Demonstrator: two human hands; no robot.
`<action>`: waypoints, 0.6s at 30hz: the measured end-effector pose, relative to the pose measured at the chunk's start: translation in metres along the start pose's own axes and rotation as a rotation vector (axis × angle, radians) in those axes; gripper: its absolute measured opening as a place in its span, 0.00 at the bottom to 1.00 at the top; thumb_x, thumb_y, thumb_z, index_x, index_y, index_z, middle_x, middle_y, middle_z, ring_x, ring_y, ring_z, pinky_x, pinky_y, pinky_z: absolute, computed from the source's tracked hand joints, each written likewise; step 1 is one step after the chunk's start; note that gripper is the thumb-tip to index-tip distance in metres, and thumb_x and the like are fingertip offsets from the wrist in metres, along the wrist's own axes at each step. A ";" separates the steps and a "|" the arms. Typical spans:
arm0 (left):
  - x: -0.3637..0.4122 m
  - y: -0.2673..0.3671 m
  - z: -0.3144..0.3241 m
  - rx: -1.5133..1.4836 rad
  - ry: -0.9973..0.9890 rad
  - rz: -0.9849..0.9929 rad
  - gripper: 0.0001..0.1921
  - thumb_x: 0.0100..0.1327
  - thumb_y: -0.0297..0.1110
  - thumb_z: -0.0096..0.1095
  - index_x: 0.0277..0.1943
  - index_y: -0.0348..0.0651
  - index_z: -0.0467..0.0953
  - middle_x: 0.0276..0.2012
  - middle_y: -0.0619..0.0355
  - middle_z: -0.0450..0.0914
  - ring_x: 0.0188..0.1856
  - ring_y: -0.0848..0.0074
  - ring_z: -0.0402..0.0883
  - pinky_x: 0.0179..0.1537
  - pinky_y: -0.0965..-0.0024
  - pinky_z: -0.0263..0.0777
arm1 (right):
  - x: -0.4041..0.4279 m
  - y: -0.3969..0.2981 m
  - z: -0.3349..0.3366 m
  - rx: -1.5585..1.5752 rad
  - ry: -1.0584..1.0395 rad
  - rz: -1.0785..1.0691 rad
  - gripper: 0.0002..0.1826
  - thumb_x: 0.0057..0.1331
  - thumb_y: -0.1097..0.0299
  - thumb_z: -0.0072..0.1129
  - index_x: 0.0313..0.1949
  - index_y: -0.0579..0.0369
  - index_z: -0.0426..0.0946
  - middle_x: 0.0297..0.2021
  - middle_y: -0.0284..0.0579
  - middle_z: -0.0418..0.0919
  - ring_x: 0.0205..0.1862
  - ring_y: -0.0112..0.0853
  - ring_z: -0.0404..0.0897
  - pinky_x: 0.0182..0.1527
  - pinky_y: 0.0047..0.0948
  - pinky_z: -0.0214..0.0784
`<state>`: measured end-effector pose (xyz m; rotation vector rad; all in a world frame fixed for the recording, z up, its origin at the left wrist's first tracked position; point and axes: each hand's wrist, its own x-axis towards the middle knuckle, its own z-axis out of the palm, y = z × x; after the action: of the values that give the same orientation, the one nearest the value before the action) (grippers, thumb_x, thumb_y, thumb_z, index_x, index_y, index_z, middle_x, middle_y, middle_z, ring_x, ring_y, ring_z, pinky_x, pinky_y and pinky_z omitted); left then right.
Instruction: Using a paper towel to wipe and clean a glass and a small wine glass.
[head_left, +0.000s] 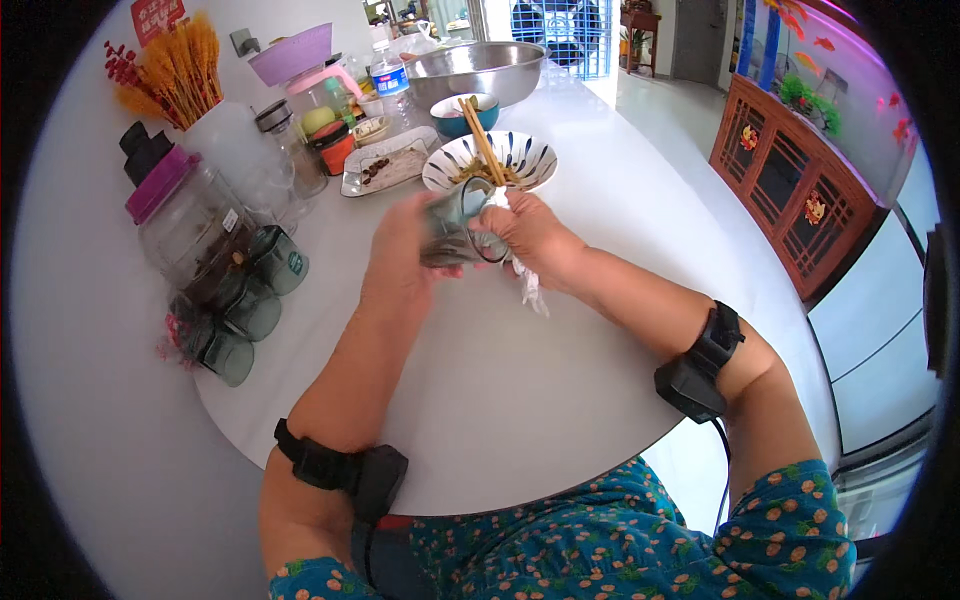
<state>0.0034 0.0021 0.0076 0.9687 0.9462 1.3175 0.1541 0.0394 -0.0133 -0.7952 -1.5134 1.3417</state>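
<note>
My left hand (405, 236) grips a tinted glass cup (454, 225) from its left side, above the white table (480, 390). The cup lies tilted, its open rim facing my right hand (532, 232). Pinched in that right hand is a crumpled white tissue (531, 289), one end hanging below the fingers and another part showing at the rim. Some of the right fingers are hidden behind the cup and tissue. Just beyond the cup stands a patterned bowl (536, 154) with food in it and wooden chopsticks (484, 142) across its rim.
Several tinted glass cups (255, 307) stand at the left beside a large jar with a purple lid (161, 184). Behind are a rectangular plate (390, 169), a teal bowl (480, 120), a plastic bottle (388, 79) and a steel basin (487, 71). The table's curved edge runs close before my body.
</note>
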 end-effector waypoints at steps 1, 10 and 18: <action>0.000 0.002 0.000 0.032 0.075 0.034 0.19 0.64 0.48 0.41 0.47 0.44 0.70 0.35 0.58 0.77 0.30 0.71 0.77 0.23 0.68 0.67 | -0.008 -0.009 0.006 0.099 -0.011 0.219 0.11 0.62 0.64 0.52 0.39 0.58 0.72 0.28 0.43 0.76 0.22 0.29 0.76 0.17 0.25 0.64; -0.004 0.021 0.001 0.241 -0.061 0.195 0.22 0.64 0.53 0.43 0.49 0.44 0.70 0.33 0.60 0.78 0.30 0.76 0.77 0.24 0.72 0.69 | -0.004 -0.009 -0.003 -0.103 -0.025 -0.063 0.10 0.63 0.65 0.48 0.38 0.59 0.70 0.28 0.44 0.76 0.21 0.29 0.76 0.19 0.28 0.65; -0.011 0.030 -0.005 0.278 -0.135 -0.089 0.20 0.62 0.54 0.45 0.39 0.45 0.72 0.27 0.61 0.77 0.23 0.82 0.73 0.18 0.77 0.59 | -0.007 -0.014 0.001 -0.590 0.096 -0.673 0.11 0.58 0.67 0.53 0.36 0.61 0.67 0.23 0.49 0.74 0.20 0.31 0.75 0.23 0.29 0.68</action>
<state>-0.0109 -0.0083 0.0341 1.1983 1.0731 1.0496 0.1567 0.0302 -0.0010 -0.5942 -1.8941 0.3569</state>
